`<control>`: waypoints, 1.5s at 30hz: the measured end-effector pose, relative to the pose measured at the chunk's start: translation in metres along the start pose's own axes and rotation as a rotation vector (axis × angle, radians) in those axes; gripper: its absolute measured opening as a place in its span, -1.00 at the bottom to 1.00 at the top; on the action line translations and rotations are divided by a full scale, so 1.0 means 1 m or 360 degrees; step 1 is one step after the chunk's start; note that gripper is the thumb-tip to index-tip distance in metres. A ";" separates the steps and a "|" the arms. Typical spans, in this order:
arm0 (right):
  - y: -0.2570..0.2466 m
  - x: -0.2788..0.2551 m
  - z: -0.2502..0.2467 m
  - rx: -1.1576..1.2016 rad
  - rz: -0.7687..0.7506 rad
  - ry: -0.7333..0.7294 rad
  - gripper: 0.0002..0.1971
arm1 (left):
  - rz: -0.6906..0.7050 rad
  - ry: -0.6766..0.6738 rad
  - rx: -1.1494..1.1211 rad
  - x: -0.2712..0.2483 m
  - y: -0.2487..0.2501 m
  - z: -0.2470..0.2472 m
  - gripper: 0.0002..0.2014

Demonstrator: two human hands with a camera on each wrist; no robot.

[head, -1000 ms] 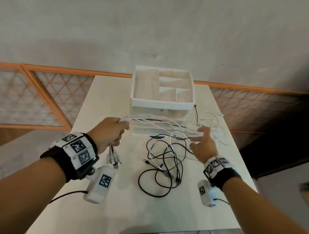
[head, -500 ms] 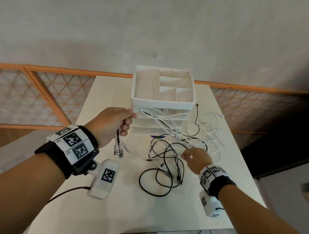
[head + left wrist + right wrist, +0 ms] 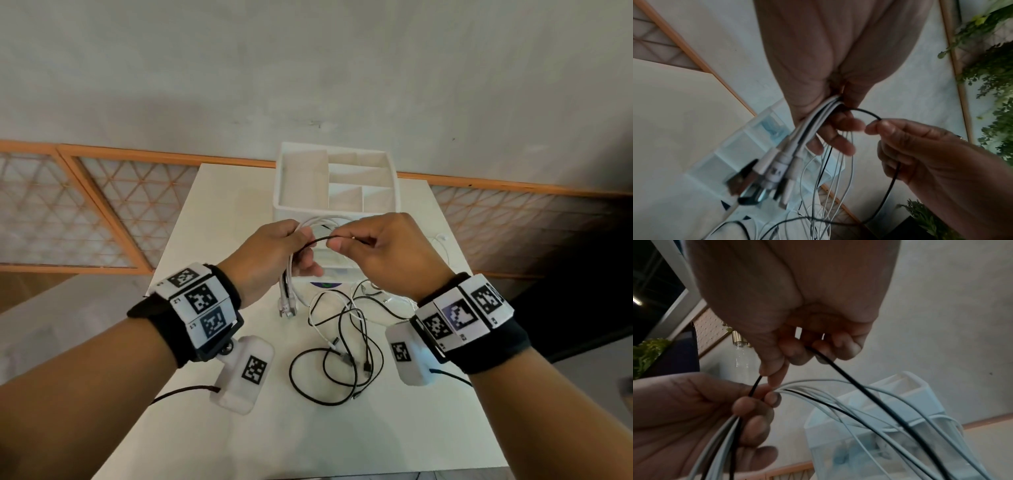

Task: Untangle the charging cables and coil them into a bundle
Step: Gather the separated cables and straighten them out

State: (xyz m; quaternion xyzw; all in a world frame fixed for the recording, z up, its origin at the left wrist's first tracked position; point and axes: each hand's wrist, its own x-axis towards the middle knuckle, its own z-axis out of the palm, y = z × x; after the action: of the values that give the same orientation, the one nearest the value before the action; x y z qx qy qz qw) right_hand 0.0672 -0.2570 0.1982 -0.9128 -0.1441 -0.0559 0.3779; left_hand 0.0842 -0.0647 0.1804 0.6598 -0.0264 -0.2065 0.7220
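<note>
My left hand [image 3: 274, 253] is raised over the table and grips a bunch of white and black charging cables [image 3: 813, 123]; their plug ends [image 3: 287, 305] hang below the fist. My right hand [image 3: 373, 246] is close beside it and pinches a black cable [image 3: 313, 241] between thumb and forefinger. That black cable [image 3: 859, 386] arcs from the left fist into the right hand's fingers [image 3: 789, 353]. A loose tangle of black and white cables [image 3: 346, 346] lies on the white table [image 3: 212, 428] below both hands.
A white drawer organiser [image 3: 337, 185] with open top compartments stands at the back of the table, just behind the hands. More white cable [image 3: 442, 240] trails at its right. Orange-framed lattice panels [image 3: 85, 209] run along the wall.
My right hand has risen from the tangle on the table to the left hand, now pinching a black cable. My left hand has moved right and a little higher with its bunch.
</note>
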 end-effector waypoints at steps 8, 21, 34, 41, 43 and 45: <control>0.055 -0.006 -0.002 -0.0311 0.0341 0.0077 -0.66 | 0.0259 0.0074 0.0088 -0.011 0.020 -0.022 -0.87; 0.051 0.021 -0.073 0.0480 0.0406 0.1215 -0.72 | -0.0076 0.0608 0.0450 0.002 -0.005 -0.053 -0.76; 0.113 -0.022 -0.026 -0.0451 0.0894 0.0159 -0.28 | 0.0184 0.0331 0.0188 0.000 0.017 -0.038 -0.79; 0.012 -0.004 0.009 -0.0113 0.0101 -0.0121 -0.55 | 0.0457 -0.0134 0.0803 -0.012 0.027 0.004 -0.75; 0.027 -0.001 0.020 -0.0346 0.0232 -0.0229 -0.84 | 0.0517 -0.0191 0.0777 -0.020 0.034 0.010 -0.62; 0.065 -0.006 0.016 -0.0519 0.0609 -0.0494 -0.73 | 0.0483 -0.0164 0.0635 -0.026 0.039 0.002 -0.50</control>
State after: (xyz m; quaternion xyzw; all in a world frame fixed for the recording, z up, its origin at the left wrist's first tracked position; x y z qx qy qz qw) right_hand 0.0816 -0.2908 0.1420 -0.9698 -0.0146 0.1344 0.2032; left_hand 0.0696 -0.0560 0.2243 0.7662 -0.2022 -0.1200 0.5980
